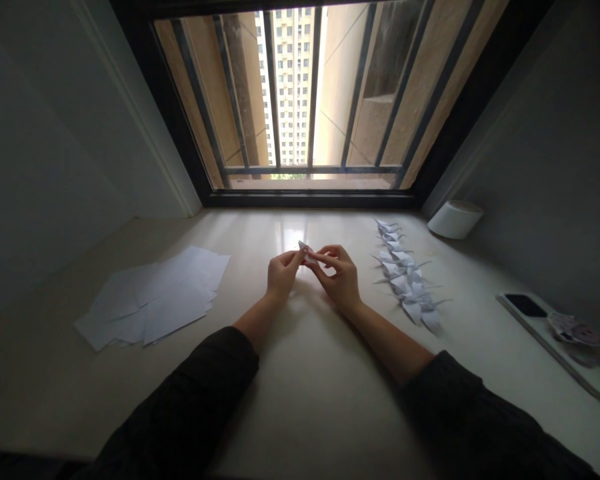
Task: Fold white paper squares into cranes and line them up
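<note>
A home: a deep window ledge in a high-rise apartment.
A black-framed window (pixel 310 199) with dark metal security bars (pixel 313 170) looks out on a tall cream apartment tower (pixel 290 87), and plain grey-white painted walls (pixel 45 133) flank a polished cream stone window ledge (pixel 80 400). Everyday personal things lie along it: a flat white device with a glossy black panel (pixel 550 340), a white cylindrical tub (pixel 455 219), loose white paper sheets (pixel 155 293) and a row of small white paper cranes (pixel 405 273).
</note>
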Demonstrator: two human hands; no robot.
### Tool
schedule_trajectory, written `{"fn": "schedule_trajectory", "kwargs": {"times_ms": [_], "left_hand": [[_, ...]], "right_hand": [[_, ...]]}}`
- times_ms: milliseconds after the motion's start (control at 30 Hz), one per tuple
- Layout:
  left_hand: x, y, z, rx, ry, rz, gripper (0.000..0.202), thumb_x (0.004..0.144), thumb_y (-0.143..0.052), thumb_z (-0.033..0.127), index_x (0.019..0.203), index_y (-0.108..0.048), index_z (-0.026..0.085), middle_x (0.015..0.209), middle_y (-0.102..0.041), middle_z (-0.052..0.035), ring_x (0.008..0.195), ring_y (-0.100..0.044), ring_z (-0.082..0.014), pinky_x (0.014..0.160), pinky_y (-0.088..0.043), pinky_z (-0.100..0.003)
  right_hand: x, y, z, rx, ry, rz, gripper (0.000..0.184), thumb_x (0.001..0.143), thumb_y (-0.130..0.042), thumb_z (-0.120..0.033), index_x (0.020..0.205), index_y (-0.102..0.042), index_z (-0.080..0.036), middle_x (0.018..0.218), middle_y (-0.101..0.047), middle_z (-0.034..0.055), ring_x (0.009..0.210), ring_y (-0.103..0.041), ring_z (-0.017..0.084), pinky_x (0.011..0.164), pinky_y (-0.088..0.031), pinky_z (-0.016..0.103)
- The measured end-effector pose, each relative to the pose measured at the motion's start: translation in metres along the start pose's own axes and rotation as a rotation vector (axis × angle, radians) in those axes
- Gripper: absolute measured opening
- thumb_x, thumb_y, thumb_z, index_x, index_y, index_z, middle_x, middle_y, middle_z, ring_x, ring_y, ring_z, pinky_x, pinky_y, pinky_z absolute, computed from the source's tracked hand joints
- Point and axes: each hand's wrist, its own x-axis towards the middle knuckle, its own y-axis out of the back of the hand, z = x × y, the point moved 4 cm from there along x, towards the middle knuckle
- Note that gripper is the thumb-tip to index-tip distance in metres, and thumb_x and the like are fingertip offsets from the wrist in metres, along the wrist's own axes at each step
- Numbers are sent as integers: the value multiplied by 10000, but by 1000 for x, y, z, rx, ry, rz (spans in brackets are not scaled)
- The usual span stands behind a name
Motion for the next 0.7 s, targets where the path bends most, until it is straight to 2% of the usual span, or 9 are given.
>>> {"fn": "schedule_trajectory", "kwargs": {"times_ms": [100, 300, 367, 533, 700], "left_hand": [[0, 1, 2, -49, 10, 35, 365, 730, -622, 494, 801, -717, 148, 768, -700, -63, 701, -605, -155, 621, -420, -255], [3, 4, -3, -50, 32, 56, 402, 732, -614, 509, 880, -726, 153, 795, -700, -69, 664, -568, -133, 612, -415, -253], [4, 4, -4, -43, 30, 45, 408, 738, -610, 509, 896, -726, 152, 798, -699, -71, 669, -562, -133, 607, -412, -250], [4, 3, -2, -45, 46, 18, 401, 724, -625, 512, 903, -731, 169, 785, -696, -60, 680, -567, -139, 612, -413, -251], [5, 2, -5, -74, 85, -15, 373, 703, -652, 488, 922, -724, 195, 814, -698, -49, 726, -606, -156, 641, -434, -259]], "right_hand": [[0, -4, -3, 65, 35, -96, 234, 805, -604, -294, 1024, -686, -299, 974, -572, 47, 775, -549, 154, 661, -496, 308], [4, -3, 3, 153, 32, -145, 349, 810, -467, -129, 1031, -681, -293, 953, -559, 49, 873, -553, 167, 677, -481, 290], [5, -5, 6, 170, 23, -179, 361, 787, -472, -111, 1015, -685, -293, 962, -562, 46, 877, -554, 165, 672, -479, 285], [5, -8, 13, 180, -34, -188, 250, 735, -607, -186, 945, -703, -281, 942, -584, 43, 855, -562, 172, 647, -487, 286], [5, -4, 13, 175, -69, -123, 207, 758, -623, -273, 947, -708, -278, 898, -588, 38, 760, -558, 149, 620, -483, 282]]}}
